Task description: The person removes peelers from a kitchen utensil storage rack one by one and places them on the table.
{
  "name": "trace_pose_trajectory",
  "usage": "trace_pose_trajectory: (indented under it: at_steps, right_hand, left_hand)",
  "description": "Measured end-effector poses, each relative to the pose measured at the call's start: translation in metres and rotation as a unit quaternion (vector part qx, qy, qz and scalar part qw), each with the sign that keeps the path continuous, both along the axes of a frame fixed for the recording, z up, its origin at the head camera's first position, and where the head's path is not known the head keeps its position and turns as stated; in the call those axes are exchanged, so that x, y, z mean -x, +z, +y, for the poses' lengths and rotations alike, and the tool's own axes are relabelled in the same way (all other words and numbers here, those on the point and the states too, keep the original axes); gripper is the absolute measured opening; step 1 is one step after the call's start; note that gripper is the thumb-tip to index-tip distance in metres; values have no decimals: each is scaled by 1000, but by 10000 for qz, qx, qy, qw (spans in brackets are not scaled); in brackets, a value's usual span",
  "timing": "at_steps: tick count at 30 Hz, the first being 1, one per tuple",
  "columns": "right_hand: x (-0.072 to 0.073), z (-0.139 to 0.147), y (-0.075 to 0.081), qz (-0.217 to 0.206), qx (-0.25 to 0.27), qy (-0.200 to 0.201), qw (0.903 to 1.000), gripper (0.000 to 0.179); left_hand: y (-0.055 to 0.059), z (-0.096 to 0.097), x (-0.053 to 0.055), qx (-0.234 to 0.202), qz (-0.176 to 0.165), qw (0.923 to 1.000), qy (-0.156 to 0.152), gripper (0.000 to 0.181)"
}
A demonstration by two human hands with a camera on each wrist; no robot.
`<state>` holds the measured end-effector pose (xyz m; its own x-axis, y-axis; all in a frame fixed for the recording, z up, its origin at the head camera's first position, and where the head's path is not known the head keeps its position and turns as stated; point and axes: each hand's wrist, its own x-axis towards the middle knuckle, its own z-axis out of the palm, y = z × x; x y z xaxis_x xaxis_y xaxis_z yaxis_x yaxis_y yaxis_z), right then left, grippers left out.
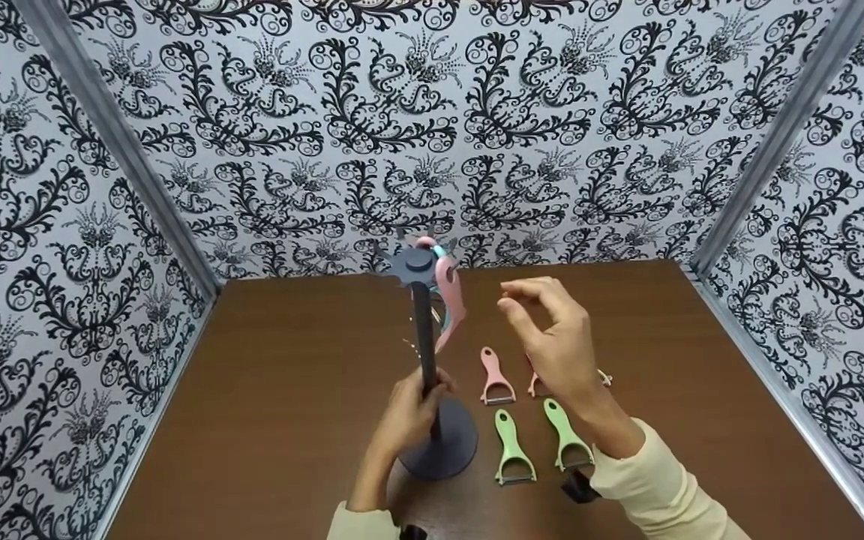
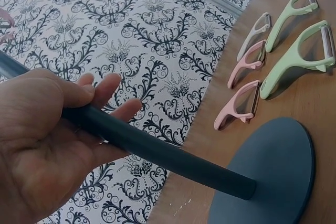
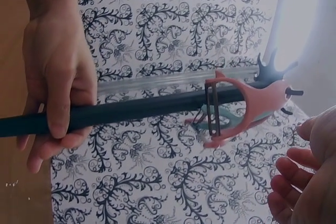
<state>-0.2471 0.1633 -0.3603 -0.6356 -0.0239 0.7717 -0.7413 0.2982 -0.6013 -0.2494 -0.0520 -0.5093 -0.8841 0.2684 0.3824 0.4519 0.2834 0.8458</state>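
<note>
My left hand [image 1: 411, 411] grips the pole of a dark utensil stand [image 1: 423, 330], which has a round base and a hooked top. A pink peeler [image 3: 265, 100] hangs by its handle hole from one of the hooks, and a teal peeler [image 3: 228, 116] hangs behind it, partly hidden. My right hand [image 1: 558, 337] is in the air to the right of the stand's top, beside the hanging peelers. Its fingers are bent with a gap to the thumb, and it holds nothing.
Right of the stand's base lie two green peelers [image 2: 299, 59], two pink peelers [image 2: 239, 106] and a white peeler [image 2: 254, 36] on the brown table [image 1: 289, 390]. Patterned walls [image 1: 417, 112] with metal edge strips enclose the table's back and sides.
</note>
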Motion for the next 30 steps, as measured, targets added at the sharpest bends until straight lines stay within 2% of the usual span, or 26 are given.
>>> trace_pose_trajectory:
  at_steps: [7,16,22,30]
  right_hand:
    - [-5,-11,7,167,-2,134,9998,18]
    - [-13,-26,14,261,158,276,9992,25]
    - [-17,-36,14,157,282,259,9991,31]
    - [-21,-49,11,153,201,141,9996,39]
  left_hand:
    - [2,-3,-3,43,-209,9997,-153,13]
    - [3,-5,-3,-33,-311,9988,-370,14]
    - [4,-7,-4,83,-401,9981,-456,15]
    - [3,-10,-4,107,-472,9967,-650,17]
